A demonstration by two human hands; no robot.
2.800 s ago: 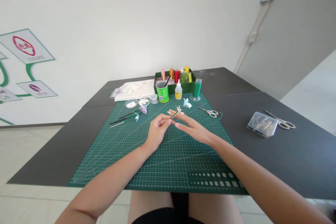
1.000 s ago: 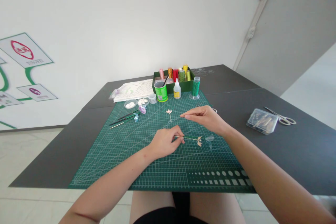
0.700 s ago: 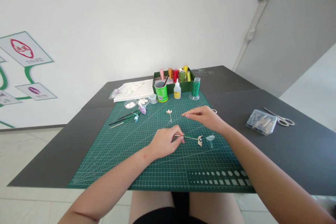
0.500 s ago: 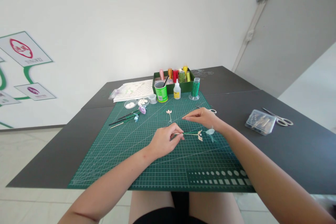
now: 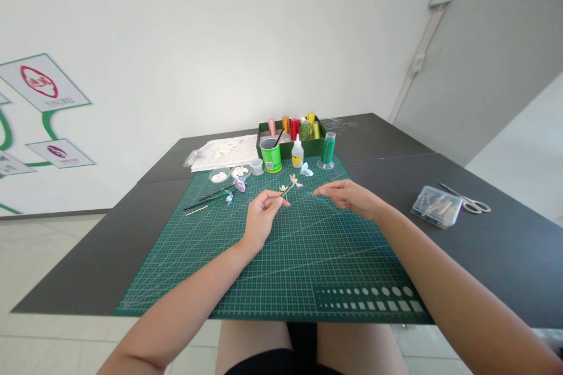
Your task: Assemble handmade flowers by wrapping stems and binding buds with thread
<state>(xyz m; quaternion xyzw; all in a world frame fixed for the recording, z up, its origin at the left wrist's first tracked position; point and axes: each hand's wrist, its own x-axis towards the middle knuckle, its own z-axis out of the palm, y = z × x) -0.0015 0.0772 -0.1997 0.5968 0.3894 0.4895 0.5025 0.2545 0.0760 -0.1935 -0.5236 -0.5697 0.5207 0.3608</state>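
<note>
On cutting mat point(image 5: 185, 269), left side: purple flower point(image 5: 240, 186), lying. Left hand point(image 5: 259, 212) pinching green stem point(image 5: 287, 190) between thumb and fingers, pale flower point(image 5: 296, 181) at its far end. Pale blue petals point(image 5: 307, 170) just beyond; I can't tell if joined. Green spool point(image 5: 328, 151) upright behind. Right hand point(image 5: 350, 197): fingertips pressed together, apparently on green thread point(image 5: 314, 193), too fine for me to trace. My read: stem being bound; next move calls for steady left pinch, even thread tension. Far right, on table point(image 5: 492, 263): clear box point(image 5: 437, 206), scissors point(image 5: 474, 206).
</note>
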